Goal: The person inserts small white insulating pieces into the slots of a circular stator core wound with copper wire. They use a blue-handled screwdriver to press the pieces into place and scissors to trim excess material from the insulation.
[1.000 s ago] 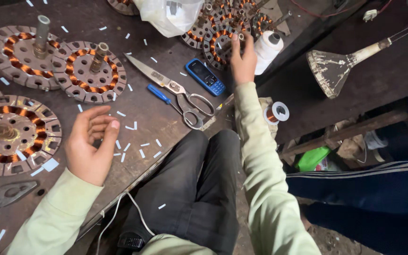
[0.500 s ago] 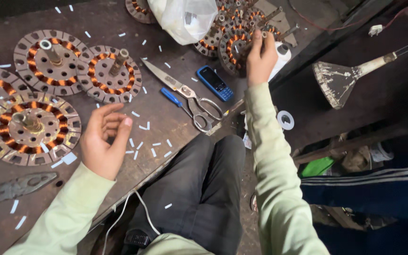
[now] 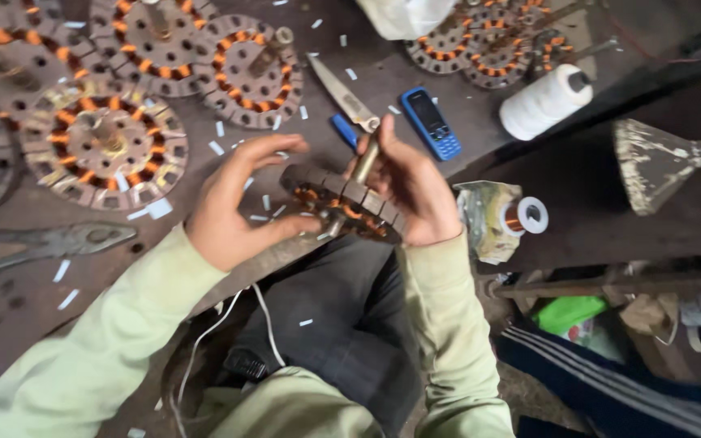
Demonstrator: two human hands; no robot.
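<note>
A round motor stator [image 3: 342, 203] with copper windings and a metal shaft sat tilted between both hands above the lap, just off the surface [image 3: 10, 300] edge; the right hand [image 3: 415, 191] had its grip clamped on the stator's far side, and the left hand [image 3: 233, 207] cupped the near rim, fingers spread, thumb touching. Behind lay scissors [image 3: 346, 101], a blue phone [image 3: 432, 122], a white thread spool [image 3: 545, 101] and more wound stators [image 3: 103, 146]; pliers [image 3: 50, 243] lay at left.
</note>
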